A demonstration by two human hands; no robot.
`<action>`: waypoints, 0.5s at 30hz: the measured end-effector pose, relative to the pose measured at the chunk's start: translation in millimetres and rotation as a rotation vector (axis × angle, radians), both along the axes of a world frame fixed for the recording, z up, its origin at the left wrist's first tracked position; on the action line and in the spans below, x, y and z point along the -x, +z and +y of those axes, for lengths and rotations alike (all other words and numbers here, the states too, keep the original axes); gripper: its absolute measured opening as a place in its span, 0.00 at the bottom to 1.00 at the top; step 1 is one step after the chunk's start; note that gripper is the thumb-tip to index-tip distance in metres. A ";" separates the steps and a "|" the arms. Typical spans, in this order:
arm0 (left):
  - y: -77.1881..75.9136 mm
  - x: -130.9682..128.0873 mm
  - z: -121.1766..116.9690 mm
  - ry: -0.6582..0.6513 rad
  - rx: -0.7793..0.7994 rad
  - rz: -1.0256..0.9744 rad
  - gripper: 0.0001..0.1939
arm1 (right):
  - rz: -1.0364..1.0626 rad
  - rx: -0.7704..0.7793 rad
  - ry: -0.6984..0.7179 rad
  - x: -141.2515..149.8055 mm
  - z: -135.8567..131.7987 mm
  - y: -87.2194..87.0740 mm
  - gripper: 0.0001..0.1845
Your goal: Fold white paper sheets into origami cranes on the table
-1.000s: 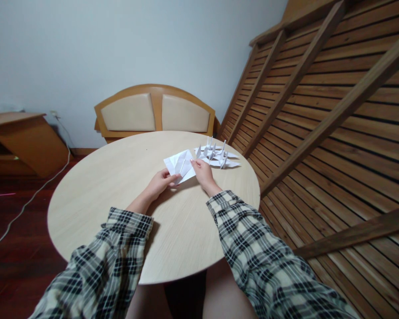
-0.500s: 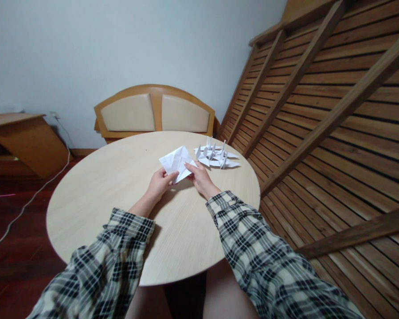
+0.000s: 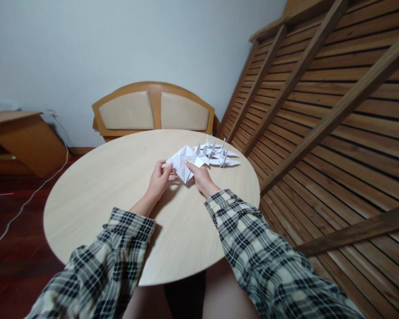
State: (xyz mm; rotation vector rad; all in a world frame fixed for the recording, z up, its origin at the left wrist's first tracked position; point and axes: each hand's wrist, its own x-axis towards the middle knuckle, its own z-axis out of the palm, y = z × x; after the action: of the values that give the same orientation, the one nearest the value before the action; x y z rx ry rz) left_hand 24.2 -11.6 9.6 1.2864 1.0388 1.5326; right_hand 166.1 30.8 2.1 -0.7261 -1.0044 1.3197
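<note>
A folded white sheet of paper [image 3: 183,160], diamond-shaped with creases, is held above the round table between my two hands. My right hand [image 3: 202,177] pinches its lower right side, thumb on top and fingers underneath, mostly hidden. At the left corner, my left hand [image 3: 159,179] has its thumb by the paper's edge and its fingers curled below. Just beyond my right hand, several white paper cranes [image 3: 222,160] stand grouped on the table, partly overlapped by the held paper.
The round pale wooden table [image 3: 96,190] fills the middle. Behind it stands a headboard with cream panels [image 3: 126,110]. A slatted wooden frame [image 3: 319,124] leans along the right. On the left are a wooden cabinet [image 3: 23,137] and a white cable [image 3: 29,201] on the dark floor.
The paper has turned so that one corner points towards me, and it has shifted slightly right. My left hand has moved from its lower edge to its left corner; my right hand keeps its grip.
</note>
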 end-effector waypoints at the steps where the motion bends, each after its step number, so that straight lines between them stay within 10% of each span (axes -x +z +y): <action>1: -0.3 3.1 1.5 0.026 -0.017 0.003 0.15 | -0.012 0.000 -0.013 -0.5 0.3 -0.5 0.14; 15: 1.2 12.2 2.6 0.088 -0.038 0.099 0.05 | -0.058 -0.015 0.049 -2.2 4.8 -8.5 0.17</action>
State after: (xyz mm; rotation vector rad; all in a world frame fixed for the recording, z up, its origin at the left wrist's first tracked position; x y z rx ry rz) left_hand 12.1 -9.0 10.8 1.3709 1.1471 1.5744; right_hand 168.3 35.6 -6.4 -0.7365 -1.0836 1.3386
